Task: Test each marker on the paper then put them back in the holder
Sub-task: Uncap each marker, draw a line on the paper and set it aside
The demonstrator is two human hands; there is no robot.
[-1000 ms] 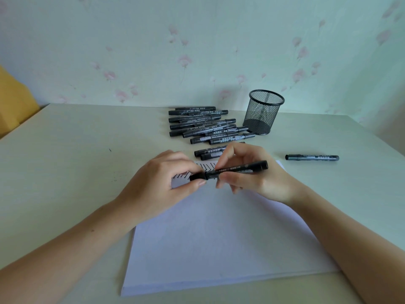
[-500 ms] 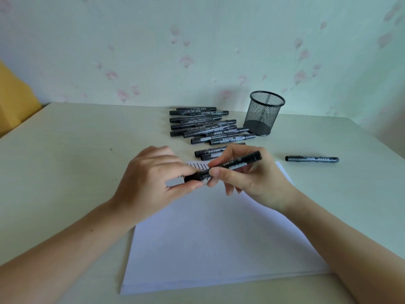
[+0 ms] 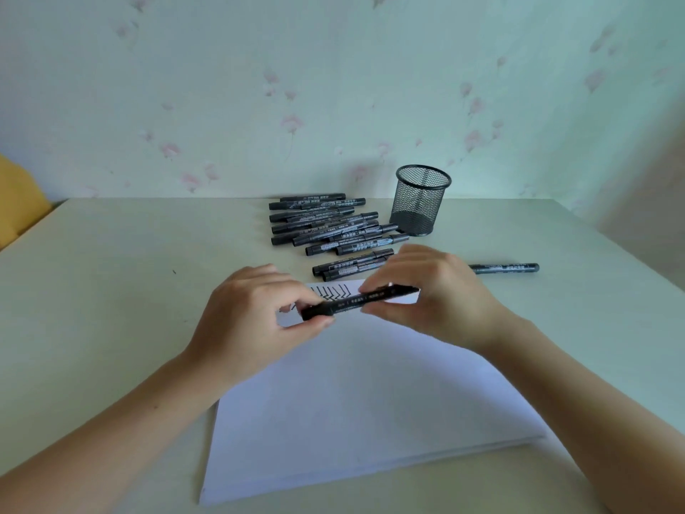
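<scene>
A black marker with pale print along its barrel is held level above the far end of the paper, its left end a little lower than its right. The left hand pinches the left end between thumb and curled fingers; the right hand grips the barrel from above, fingers folded round it. Whether the cap is on or coming off I cannot tell, since the left fingers cover that end.

Just beyond the marker, on the paper's far strip, sits a row of short black test strokes, some bent like chevrons. The rest of the sheet, toward the person, is white and unmarked, and it looks like the top of a thin stack.

Farther from the marker, past the paper's far edge, a loose pile of markers lies on the tabletop, all roughly parallel, two of them near the paper. To the right of that pile the black mesh holder stands upright near the wall. To the right of the held marker, partly behind the right hand, a single marker lies alone. The tabletop is pale and broad to the left of the paper; its left edge meets something yellow.
</scene>
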